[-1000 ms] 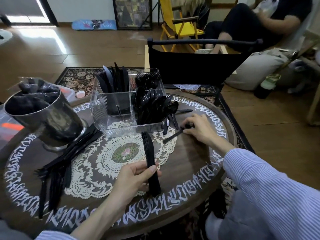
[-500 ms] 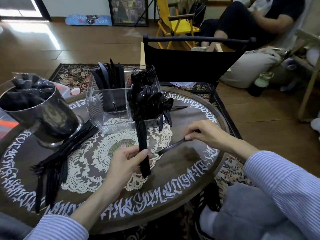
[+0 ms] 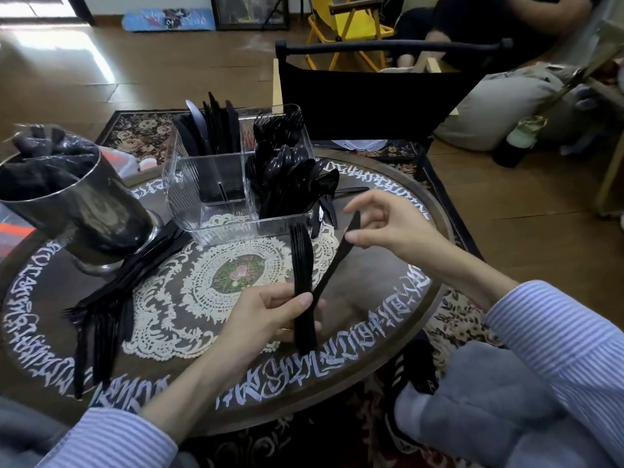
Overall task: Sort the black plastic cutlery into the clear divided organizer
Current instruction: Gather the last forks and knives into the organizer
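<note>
The left hand [image 3: 266, 312] grips a bundle of forks [image 3: 301, 278] just before the clear organizer [image 3: 236, 187], squared for one drop; the right hand [image 3: 388, 224] pinches a single piece [image 3: 334, 261] — angled to join that bundle.

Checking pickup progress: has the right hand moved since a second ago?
Yes. The right hand lifted a single piece of cutlery off the round table, bringing it toward the left hand's bundle.

A round wooden counter [image 3: 388, 292] with white lettering stands on a patterned rug [image 3: 141, 130] over brown wood floor [image 3: 169, 69]. Beyond it, a black chair [image 3: 368, 92]; farther, a yellow folding chair [image 3: 351, 25]. Sunlight glares far left.
</note>
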